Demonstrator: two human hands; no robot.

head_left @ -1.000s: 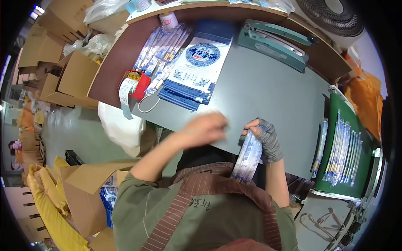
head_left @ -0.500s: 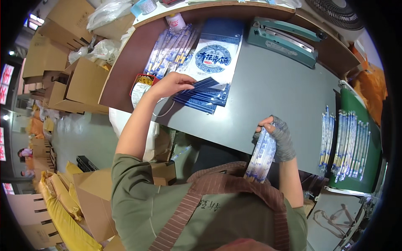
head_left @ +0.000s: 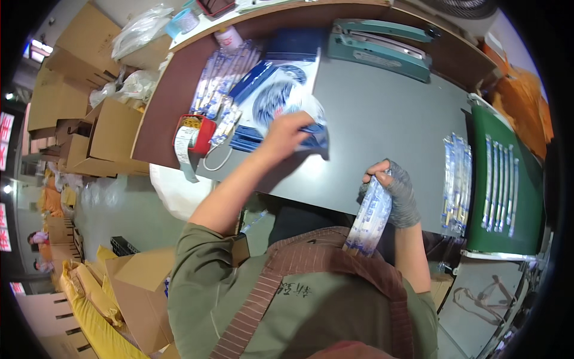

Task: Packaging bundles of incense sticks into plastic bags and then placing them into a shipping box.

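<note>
My left hand [head_left: 286, 136] is closed on the lower edge of a blue-and-white printed plastic bag [head_left: 275, 99], which bends and blurs as it comes up off a stack of like bags [head_left: 246, 139]. In my right hand [head_left: 391, 185], which wears a grey fingerless glove, is an upright bundle of chopsticks [head_left: 369, 218] in clear blue-printed wrappers. The fingers wrap its upper end, and its lower end rests near my apron.
A teal heat sealer [head_left: 382, 54] stands at the back of the grey table [head_left: 371, 125]. Wrapped chopsticks [head_left: 456, 185] lie at its right edge, beside a green belt [head_left: 526, 179] carrying several more. At left are more wrapped chopsticks [head_left: 221, 75] and a red box [head_left: 194, 133].
My left hand has moved right with the bag's edge, turning the bag askew. Chopsticks on the green belt have shifted left, and more now lie at the table's edge. My right hand keeps its bundle.
</note>
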